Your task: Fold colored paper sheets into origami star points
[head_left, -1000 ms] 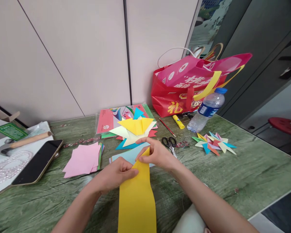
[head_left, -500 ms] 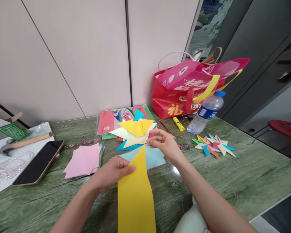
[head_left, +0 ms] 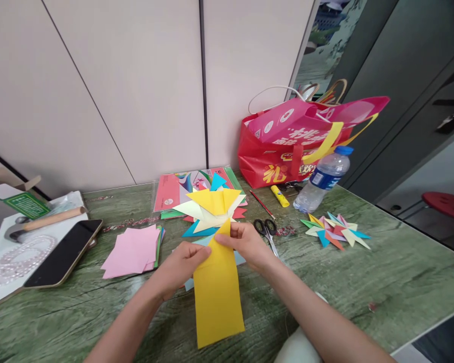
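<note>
A long yellow paper strip (head_left: pixel 218 297) with a slanted, pointed top hangs between my hands above the table. My left hand (head_left: pixel 185 264) pinches its left edge between thumb and fingers. Near the point, my right hand (head_left: pixel 247 244) grips the right side, thumb in front. Behind the strip lie folded paper pieces in yellow (head_left: pixel 214 201), cream and blue, on a pink-covered paper packet (head_left: pixel 169 194). Light blue paper (head_left: pixel 239 258) is partly hidden beneath the strip and my hands. Black-handled scissors (head_left: pixel 267 232) lie just right of my right hand.
Pink square sheets (head_left: pixel 132 249) are stacked to the left, beside a phone (head_left: pixel 64 254) and a hammer (head_left: pixel 45 222). At right are a folded paper star (head_left: pixel 335 229), a water bottle (head_left: pixel 323 179), a glue stick (head_left: pixel 280 196), a pencil (head_left: pixel 262 203) and a red bag (head_left: pixel 259 154).
My right hand has come down and left and taken hold of the strip's upper part. The strip's lower end has risen into view. The scissors now show beside my right hand.
</note>
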{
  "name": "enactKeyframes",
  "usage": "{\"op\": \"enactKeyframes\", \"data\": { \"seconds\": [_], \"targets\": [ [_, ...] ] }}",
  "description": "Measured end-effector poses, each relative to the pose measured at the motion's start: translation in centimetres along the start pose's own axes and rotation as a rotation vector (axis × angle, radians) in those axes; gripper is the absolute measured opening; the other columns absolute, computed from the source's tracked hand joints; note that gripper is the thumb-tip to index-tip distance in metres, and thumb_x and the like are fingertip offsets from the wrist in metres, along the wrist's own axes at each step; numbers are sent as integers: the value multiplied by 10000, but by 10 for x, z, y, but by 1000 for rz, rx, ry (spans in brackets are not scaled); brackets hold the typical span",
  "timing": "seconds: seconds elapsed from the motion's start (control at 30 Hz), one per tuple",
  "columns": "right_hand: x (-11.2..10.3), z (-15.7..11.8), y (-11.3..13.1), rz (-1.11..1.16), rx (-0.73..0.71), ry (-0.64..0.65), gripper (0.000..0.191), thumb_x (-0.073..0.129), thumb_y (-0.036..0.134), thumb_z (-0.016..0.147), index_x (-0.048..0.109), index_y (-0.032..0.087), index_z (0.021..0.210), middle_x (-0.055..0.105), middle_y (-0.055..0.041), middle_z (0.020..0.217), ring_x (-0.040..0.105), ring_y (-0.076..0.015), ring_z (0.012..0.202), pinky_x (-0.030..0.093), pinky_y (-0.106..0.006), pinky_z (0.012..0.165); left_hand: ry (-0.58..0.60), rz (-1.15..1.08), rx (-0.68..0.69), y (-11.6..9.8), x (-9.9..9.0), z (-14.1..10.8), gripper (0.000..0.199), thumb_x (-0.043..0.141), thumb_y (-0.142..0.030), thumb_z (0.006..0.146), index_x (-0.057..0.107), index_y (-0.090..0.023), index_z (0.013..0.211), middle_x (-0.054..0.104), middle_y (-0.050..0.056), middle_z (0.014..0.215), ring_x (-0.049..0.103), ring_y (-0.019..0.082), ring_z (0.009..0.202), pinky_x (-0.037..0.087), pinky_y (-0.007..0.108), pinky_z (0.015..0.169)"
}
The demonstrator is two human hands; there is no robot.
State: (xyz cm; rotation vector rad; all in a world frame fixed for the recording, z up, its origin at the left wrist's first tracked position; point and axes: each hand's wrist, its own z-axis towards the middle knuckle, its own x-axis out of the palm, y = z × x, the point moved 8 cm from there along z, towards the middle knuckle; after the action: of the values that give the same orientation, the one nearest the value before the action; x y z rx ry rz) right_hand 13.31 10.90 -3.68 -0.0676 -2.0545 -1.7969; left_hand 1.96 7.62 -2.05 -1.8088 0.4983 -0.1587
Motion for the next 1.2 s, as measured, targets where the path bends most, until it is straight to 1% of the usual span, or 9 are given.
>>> {"op": "enactKeyframes", "data": {
  "seconds": [0.13, 0.37, 0.47, 0.57, 0.63, 0.77, 0.97, 1.1, 1.2],
  "targets": [
    [-14, 4, 3, 58, -40, -65, 265, 793, 304, 531, 692, 152, 724, 708, -18, 714, 610, -133, 597, 470, -266, 612, 67, -90, -49, 0, 6, -1, 320, 624, -421, 702, 622, -146, 539, 627, 39, 575, 546, 156, 545, 411, 257, 561],
    [-28, 7, 6, 99, -56, -148, 280, 802, 303, 519, 679, 161, 727, 718, -19, 724, 637, -142, 630, 491, -259, 628, 105, -164, -38, 1, 9, -1, 340, 592, -446, 734, 668, -138, 614, 686, 76, 626, 614, 173, 578, 464, 288, 627],
    [-30, 7, 8, 87, -53, -185, 338, 774, 350, 562, 646, 171, 818, 707, -14, 715, 632, -133, 605, 481, -243, 573, 21, -218, -20, 2, 1, 1, 307, 611, -411, 718, 648, -135, 590, 683, 61, 600, 611, 159, 552, 461, 265, 589],
    [-29, 5, 12, 73, -67, -200, 443, 700, 407, 653, 566, 221, 1031, 696, 5, 695, 619, -122, 565, 461, -232, 529, -156, -310, -1, 5, -21, 4, 272, 621, -387, 703, 635, -133, 609, 690, 60, 606, 624, 166, 555, 464, 265, 570],
    [-23, 5, 13, 42, -66, -154, 423, 664, 396, 689, 548, 242, 1066, 701, 0, 724, 618, -122, 575, 458, -235, 535, -282, -382, 19, 7, -37, 5, 246, 630, -371, 690, 628, -132, 634, 701, 65, 637, 638, 177, 569, 479, 278, 577],
    [-13, 3, 12, -100, -68, -47, 175, 638, 315, 687, 677, 215, 825, 704, -23, 862, 630, -147, 716, 469, -261, 623, -434, -475, 70, 8, -57, 5, 205, 636, -321, 665, 637, -124, 723, 718, 77, 711, 666, 203, 618, 507, 304, 600],
    [2, 0, 10, -133, -79, 183, 226, 677, 237, 648, 704, 211, 871, 702, -23, 924, 643, -175, 867, 485, -319, 802, -495, -526, 59, 12, -62, 5, 199, 645, -290, 628, 632, -125, 740, 712, 61, 679, 669, 211, 610, 502, 289, 550],
    [7, -3, 9, -298, -117, 240, 249, 682, 252, 650, 706, 184, 888, 700, -38, 880, 640, -160, 774, 508, -306, 731, -541, -561, 86, 9, -63, 2, 225, 667, -295, 604, 631, -128, 751, 708, 43, 661, 670, 217, 644, 480, 260, 517],
    [9, -4, 9, -422, -139, 232, 202, 674, 272, 662, 713, 182, 839, 684, -26, 814, 613, -145, 715, 498, -274, 657, -466, -574, 91, 2, -53, 2, 290, 691, -303, 618, 641, -135, 848, 725, 47, 745, 673, 224, 694, 491, 272, 558]
  ]
}}
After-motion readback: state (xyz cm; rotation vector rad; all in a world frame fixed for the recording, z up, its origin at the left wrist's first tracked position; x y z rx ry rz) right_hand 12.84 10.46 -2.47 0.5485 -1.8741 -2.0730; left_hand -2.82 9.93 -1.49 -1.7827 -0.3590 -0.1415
